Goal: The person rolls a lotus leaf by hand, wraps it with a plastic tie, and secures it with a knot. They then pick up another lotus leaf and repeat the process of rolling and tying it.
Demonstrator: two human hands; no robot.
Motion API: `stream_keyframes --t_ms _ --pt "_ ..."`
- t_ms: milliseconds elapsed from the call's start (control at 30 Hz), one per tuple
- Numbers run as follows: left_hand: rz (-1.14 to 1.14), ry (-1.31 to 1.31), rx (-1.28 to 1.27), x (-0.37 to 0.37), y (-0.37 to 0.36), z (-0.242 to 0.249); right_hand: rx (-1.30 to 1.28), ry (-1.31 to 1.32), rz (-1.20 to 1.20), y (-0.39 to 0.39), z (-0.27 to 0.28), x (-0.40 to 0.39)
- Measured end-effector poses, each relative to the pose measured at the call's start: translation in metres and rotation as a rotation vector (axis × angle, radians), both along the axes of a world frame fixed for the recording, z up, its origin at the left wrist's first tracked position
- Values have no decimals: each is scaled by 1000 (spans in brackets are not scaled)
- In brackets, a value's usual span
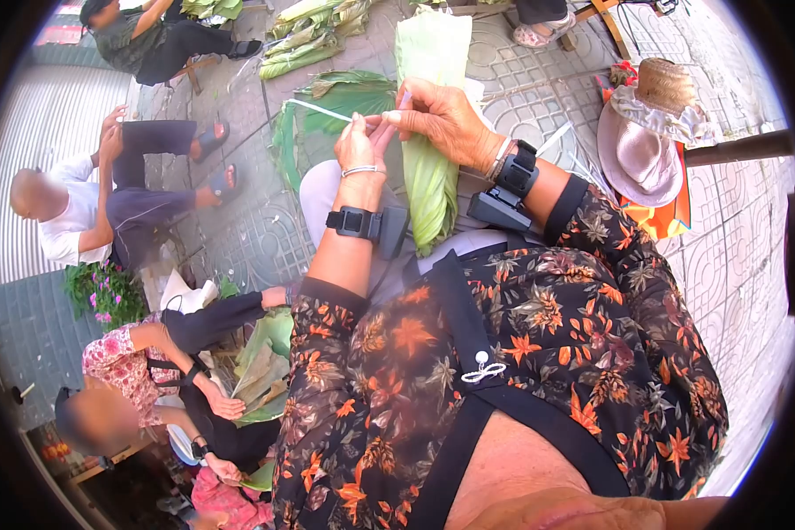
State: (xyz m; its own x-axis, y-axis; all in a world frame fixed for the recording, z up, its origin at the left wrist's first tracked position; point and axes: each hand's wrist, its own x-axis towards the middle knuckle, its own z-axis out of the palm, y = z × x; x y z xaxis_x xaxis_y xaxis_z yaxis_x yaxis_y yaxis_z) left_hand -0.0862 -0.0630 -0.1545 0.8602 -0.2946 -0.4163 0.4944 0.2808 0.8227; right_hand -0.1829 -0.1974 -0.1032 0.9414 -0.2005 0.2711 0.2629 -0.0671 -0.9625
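Across my lap lies a long bundle of folded green leaves (430, 190), pale and flat at its far end and gathered narrower toward me. My left hand (360, 152) is closed just left of the bundle, pinching a thin white strip (320, 110) whose loose end sticks out to the left. Over the bundle, my right hand (446, 124) is closed too, thumb and fingers pinched on a pale strip end by the left fingertips. Whether both ends belong to one strip cannot be made out. Loose green leaves (349, 93) spread on the paving beyond my left hand.
More leaf bundles (314, 35) lie on the paving ahead. At right are a pink hat (640, 155) and a straw hat (667, 86) beside a dark pole (740, 148). Several people sit at left, one with leaves (263, 367) in hand, near a flowering plant (106, 296).
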Motion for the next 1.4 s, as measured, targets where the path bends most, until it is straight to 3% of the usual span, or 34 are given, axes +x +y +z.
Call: stream_keyframes --t_ms 367,533,700,900,1033,1167,1400 --pt "235 -184 103 15 11 1 -183 15 -148 3 -1 -4" --pt "253 -319 185 16 24 42 -152 132 -185 0 3 -3" --pt "97 -599 166 -6 33 108 -210 123 -193 1 -1 -1" --pt "-191 -792 32 -38 4 138 -352 92 -161 1 -8 -1" --pt "-262 -733 109 -26 -9 134 -417 66 -178 -1 -7 0" --pt "-512 -585 279 -4 7 85 -325 113 -148 -6 -5 1" --pt "-478 -561 305 -19 1 46 -98 115 -106 -5 -5 1"
